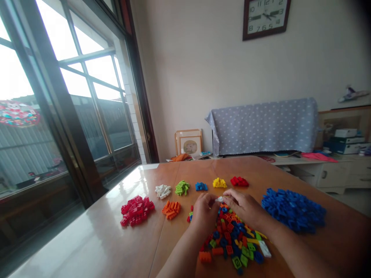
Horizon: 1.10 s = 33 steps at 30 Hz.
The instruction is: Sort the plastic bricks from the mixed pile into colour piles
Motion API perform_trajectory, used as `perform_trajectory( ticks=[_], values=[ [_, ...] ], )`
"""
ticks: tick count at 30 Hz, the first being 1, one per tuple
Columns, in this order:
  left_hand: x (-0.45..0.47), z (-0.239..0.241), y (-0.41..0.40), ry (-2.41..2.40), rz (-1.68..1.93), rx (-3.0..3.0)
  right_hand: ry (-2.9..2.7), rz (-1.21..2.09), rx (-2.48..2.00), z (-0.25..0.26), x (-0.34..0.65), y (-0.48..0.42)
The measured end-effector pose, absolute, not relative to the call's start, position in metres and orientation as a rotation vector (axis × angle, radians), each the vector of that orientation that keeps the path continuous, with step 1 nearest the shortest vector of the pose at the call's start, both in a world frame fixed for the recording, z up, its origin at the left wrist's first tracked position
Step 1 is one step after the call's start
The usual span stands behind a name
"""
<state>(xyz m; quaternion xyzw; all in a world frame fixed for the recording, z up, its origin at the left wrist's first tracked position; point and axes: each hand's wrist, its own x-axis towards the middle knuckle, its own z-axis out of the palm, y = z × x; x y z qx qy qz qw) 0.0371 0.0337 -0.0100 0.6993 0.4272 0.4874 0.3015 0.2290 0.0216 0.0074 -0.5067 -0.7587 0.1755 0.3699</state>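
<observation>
Between the fingertips of my two hands is a small white toy brick [219, 199]. My left hand [205, 206] is closed, with its thumb and fingers at the brick's left end. From the other side, my right hand [242, 204] pinches the same brick. Both hands are above a mixed pile of toy bricks [228, 231] in red, orange, blue, green and yellow. A longer white brick [264, 249] lies at that pile's right edge. My hands and forearms hide part of the pile.
Sorted heaps stand around on the wooden table [136, 251]: red-pink bricks [137, 210], orange [171, 210], white [162, 191], green [182, 188], small blue [201, 186], yellow [219, 182] and red [239, 181]. A big blue heap [293, 209] is at right.
</observation>
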Motion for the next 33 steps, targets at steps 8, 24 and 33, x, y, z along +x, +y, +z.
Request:
perform_trajectory(
  ticks=[8, 24, 33],
  values=[
    [0.014, 0.03, 0.05, 1.296, 1.33, 1.823, -2.057, 0.239, -1.353, 0.006, 0.237, 0.023],
    [-0.159, 0.007, 0.137, 2.28, 0.904, 1.869, -2.01, 0.112, -1.405, 0.0, 0.247, 0.033],
    [-0.171, 0.003, 0.145, 2.32, 0.885, 1.802, -2.017, 0.075, -1.411, -0.004, 0.253, 0.037]
  ],
)
